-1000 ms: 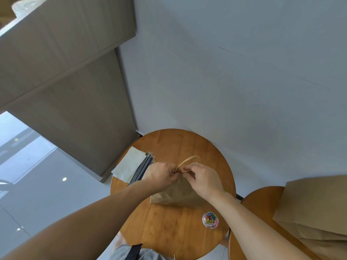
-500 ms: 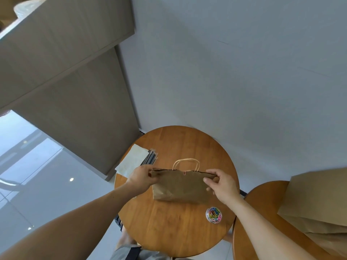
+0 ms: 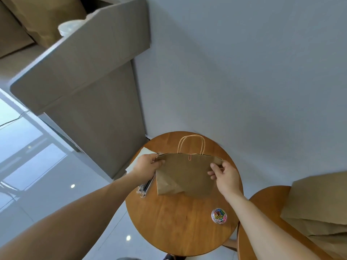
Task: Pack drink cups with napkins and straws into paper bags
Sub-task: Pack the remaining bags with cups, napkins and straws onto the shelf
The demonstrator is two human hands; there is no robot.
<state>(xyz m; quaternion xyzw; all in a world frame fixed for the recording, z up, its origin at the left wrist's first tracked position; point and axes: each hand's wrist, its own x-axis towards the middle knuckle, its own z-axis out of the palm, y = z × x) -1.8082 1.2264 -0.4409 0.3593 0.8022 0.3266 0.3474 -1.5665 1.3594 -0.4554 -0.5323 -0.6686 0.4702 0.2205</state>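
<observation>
The paper bag is held up over the far half of the round table. Its mouth is pressed flat and 1 pink clip sits on the top edge, just below the 2 twine handles, which stand free. The left hand pinches the bag's top corner on the table's left side, thumb in front and fingers curled behind. The right hand pinches the opposite corner the same way, so both hands are closed on paper, not on the handles. Whether the bag's bottom touches the table or hangs just above it cannot be told, and neither can what is inside.

Judging by the clip, filling and closing are done for this bag, and the step in hand is lifting it away. The next move calls for keeping it upright and level, since a cup inside could tip, and for a set-down spot off the table.

A bundle of straws lies at the table's left edge. A round tub of coloured clips stands near the table's front right. More flat bags are stacked on a second table just to the right — likely the next ones to fill.
</observation>
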